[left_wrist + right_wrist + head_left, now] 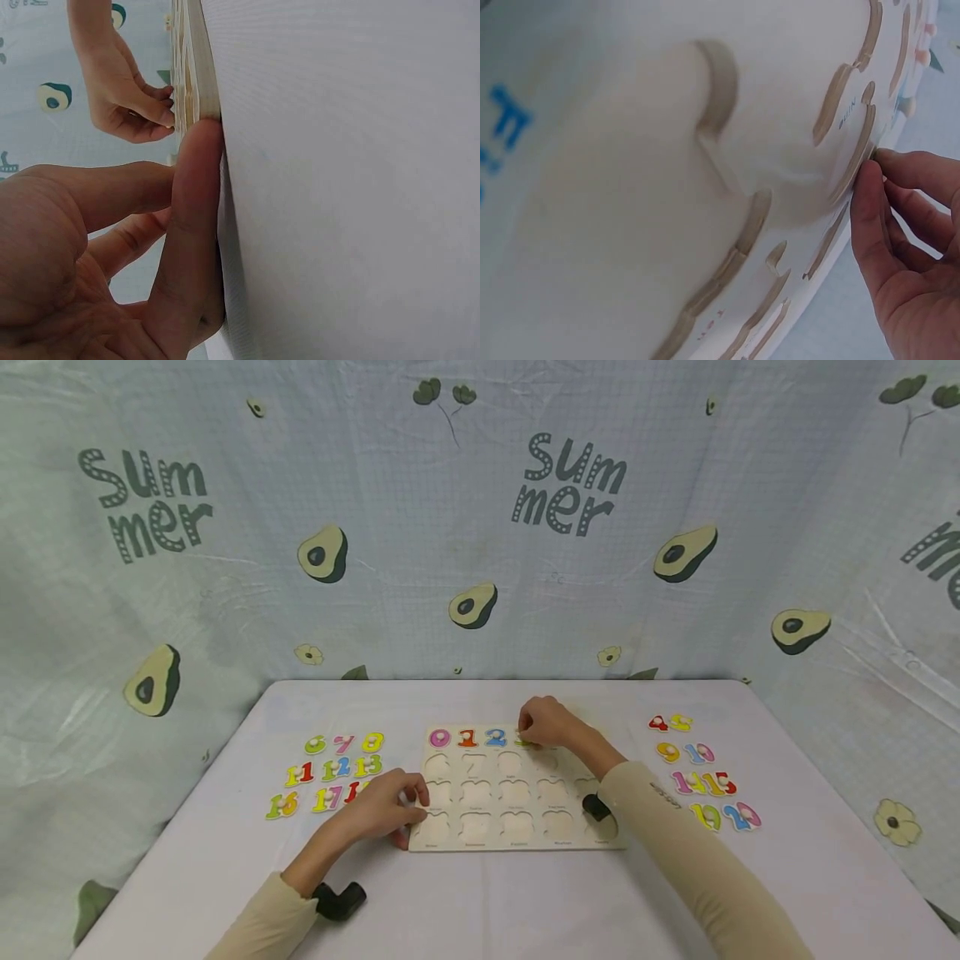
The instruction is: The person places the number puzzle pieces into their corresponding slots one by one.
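A wooden number puzzle board (495,843) lies on the table with rows of shaped recesses. Along its top row sit the pieces 0 (439,738), 1 (468,738) and 2 (496,737). Just right of the 2, my right hand (549,722) pinches a green number piece (521,743) at the top row; the fingers cover most of it, and its knob is hidden. My left hand (382,806) rests at the board's left edge. In the left wrist view one extended digit (196,165) touches the board's side (204,82), the other fingers lying near its upper face.
Left of the board lie several loose number pieces, among them 8 (372,742) and 16 (282,806). More lie on the right, including 4 (657,723), 15 (721,783) and 20 (742,816). A patterned curtain (570,635) hangs behind the table.
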### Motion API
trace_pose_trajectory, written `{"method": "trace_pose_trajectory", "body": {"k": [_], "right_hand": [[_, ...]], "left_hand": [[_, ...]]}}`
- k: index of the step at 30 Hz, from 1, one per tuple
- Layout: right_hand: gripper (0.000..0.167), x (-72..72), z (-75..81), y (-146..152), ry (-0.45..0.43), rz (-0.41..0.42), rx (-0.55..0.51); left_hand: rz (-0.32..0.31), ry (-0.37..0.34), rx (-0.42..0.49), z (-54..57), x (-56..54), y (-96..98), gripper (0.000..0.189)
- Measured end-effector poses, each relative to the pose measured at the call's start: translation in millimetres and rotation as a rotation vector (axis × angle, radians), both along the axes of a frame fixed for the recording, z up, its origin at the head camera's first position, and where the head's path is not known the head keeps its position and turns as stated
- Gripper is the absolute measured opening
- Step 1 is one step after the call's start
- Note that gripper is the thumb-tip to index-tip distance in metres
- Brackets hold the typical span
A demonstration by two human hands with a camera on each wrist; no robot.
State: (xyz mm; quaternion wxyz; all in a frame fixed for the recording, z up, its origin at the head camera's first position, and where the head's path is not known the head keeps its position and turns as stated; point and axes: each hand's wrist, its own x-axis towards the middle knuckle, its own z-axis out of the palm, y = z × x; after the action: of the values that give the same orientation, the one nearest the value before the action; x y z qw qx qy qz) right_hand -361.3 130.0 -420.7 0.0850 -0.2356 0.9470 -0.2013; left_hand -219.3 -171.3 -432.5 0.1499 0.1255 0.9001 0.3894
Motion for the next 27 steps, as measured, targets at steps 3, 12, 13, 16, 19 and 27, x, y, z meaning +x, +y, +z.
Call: {"method": "trace_pose_trajectory", "body": {"k": [3, 12, 13, 16, 19, 27], "right_hand": [[0.010, -0.1, -0.6, -1, -0.011, -0.015, 0.003], [0.004, 2.5, 1.0, 1, -0.021, -0.033, -0.009], [0.005, 2.6, 1.4, 2, -0.028, -0.032, -0.011], [0.014, 3.4, 4.5, 4, -0.051, -0.018, -0.014], [0.024, 4.0, 8.3, 8, -0.068, -0.003, -0.015], [0.028, 3.8, 19.8, 22, -0.057, 0.023, -0.023]], "left_hand": [[-0.007, 0.019, -0.011, -0.5, -1.1, -0.6, 0.009], [-0.004, 0.020, -0.017, 0.2, -0.5, 0.5, 0.008], [-0.004, 0.020, -0.016, 0.4, -0.4, 0.6, 0.008], [-0.001, 0.008, -0.009, 1.4, 0.3, 1.0, 0.008], [0.010, -0.004, -0.004, 1.9, 0.9, 1.8, 0.008], [0.012, -0.002, -0.004, 0.9, 0.3, 1.3, 0.009]]}}
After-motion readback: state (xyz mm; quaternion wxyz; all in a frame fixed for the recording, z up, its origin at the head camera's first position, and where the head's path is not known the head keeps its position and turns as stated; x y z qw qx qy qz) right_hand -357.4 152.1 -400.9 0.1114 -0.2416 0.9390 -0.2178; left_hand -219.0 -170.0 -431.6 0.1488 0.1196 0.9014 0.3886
